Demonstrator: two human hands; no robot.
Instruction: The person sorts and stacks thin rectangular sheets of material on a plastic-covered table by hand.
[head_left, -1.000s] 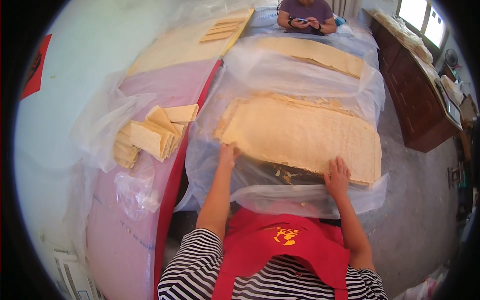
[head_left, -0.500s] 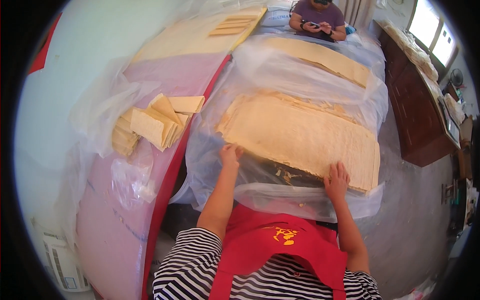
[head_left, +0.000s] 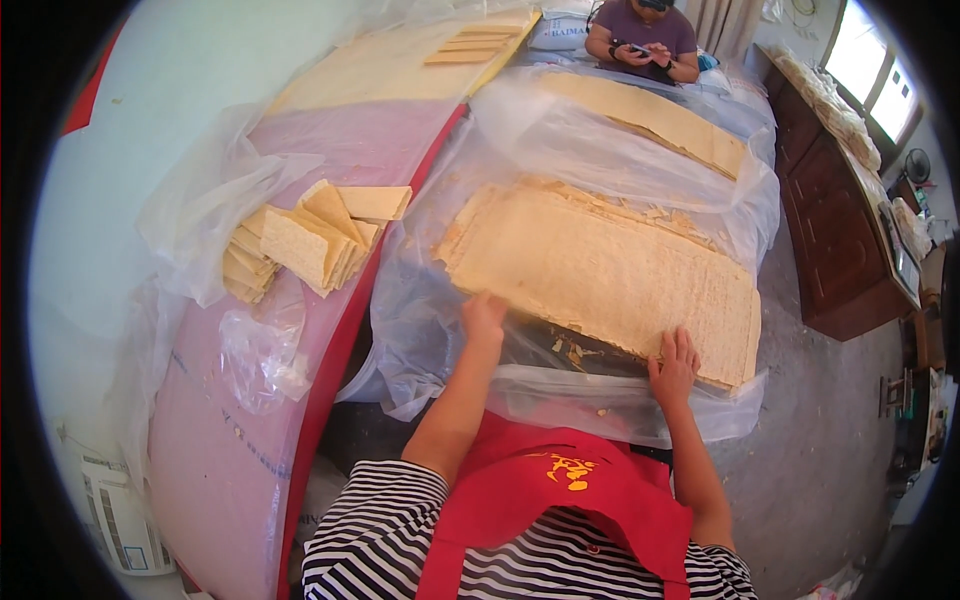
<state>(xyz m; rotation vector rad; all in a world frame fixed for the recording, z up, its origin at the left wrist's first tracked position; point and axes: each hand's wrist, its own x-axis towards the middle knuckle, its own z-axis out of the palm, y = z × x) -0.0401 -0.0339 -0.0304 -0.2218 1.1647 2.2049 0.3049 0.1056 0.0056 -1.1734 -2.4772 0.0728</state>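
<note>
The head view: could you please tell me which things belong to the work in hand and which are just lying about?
Apparently in the work:
- stack of large tan sheets, left hand and right hand at its near edge
- plastic sheeting beneath
- perhaps the folded tan sheets

Apparently just about:
- crumpled clear plastic
- fan

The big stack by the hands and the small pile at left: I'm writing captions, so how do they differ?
The stack is larger than the pile. The stack lies flat in broad layers, while the pile's smaller pieces fan out unevenly. The stack has the right hand on its near edge; no hand touches the pile. Both are tan.
</note>
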